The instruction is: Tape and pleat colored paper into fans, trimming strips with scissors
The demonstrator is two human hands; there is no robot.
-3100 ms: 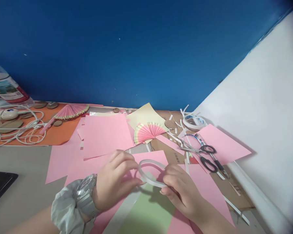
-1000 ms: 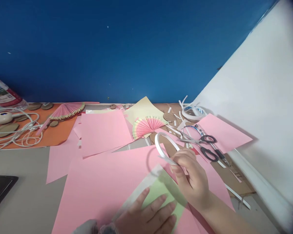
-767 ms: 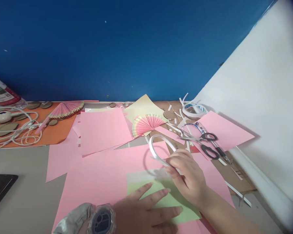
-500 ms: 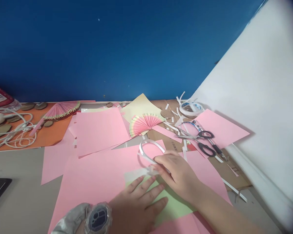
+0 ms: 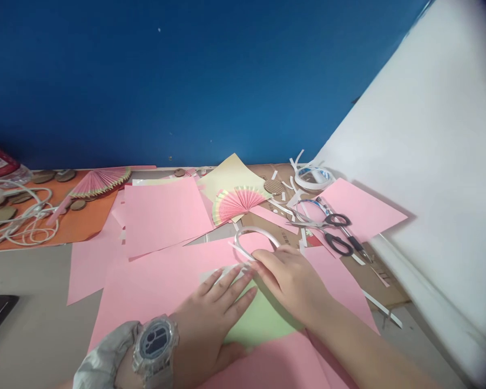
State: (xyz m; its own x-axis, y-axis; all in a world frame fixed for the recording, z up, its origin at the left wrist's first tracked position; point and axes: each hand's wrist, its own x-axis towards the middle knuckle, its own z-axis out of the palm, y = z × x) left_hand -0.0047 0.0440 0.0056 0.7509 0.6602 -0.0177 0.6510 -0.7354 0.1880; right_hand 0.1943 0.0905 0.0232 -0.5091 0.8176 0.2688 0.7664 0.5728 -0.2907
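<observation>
Head view: the right hand (image 5: 291, 278) pinches a white ring-shaped tape roll (image 5: 256, 229) near the far edge of a pale-green paper sheet (image 5: 267, 316); the left hand (image 5: 204, 319) spreads flat over it. The roll looks light, fairly stiff, best held by its rim; the sheet probably creases easily.

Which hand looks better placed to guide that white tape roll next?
The right hand, I'd say: it grips the white tape roll near the far edge of the green paper. The left hand lies flat across that paper, apparently steadying it, so it seems less free.
</observation>
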